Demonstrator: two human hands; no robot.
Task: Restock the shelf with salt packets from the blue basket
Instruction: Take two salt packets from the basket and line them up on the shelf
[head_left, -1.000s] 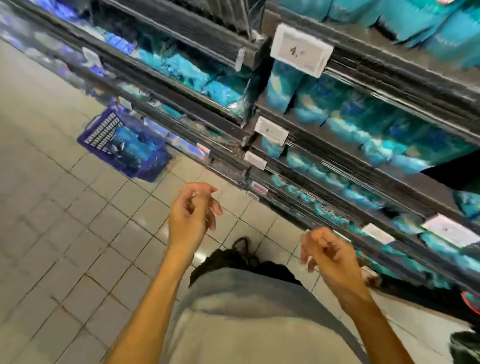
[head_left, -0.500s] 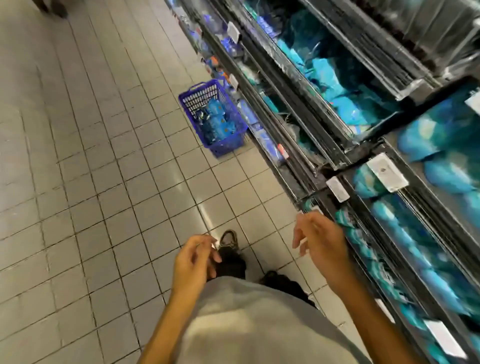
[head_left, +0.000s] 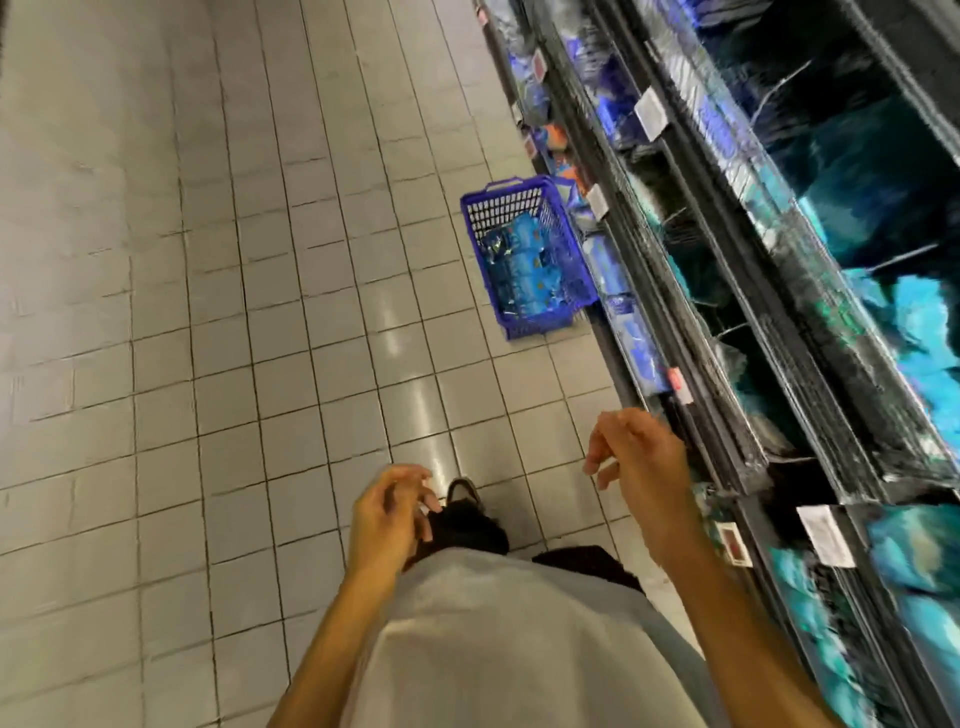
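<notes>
Both your hands are free, and the blue basket sits ahead on the floor.

Your left hand (head_left: 387, 514) and right hand (head_left: 636, 467) hang in front of you with fingers loosely curled, holding nothing. The blue basket (head_left: 540, 317) stands on the tiled floor (head_left: 260, 312) just beside the shelf (head_left: 727, 291) base, well apart from both hands, with blue salt packets (head_left: 524, 265) inside.

I see the basket (head_left: 524, 260) standing on the tiled floor (head_left: 208, 312) ahead, just beside the shelf (head_left: 727, 322) that runs along the right; salt packets (head_left: 524, 270) lie inside it; both hands hang in front of the body, well apart from the basket.
</notes>
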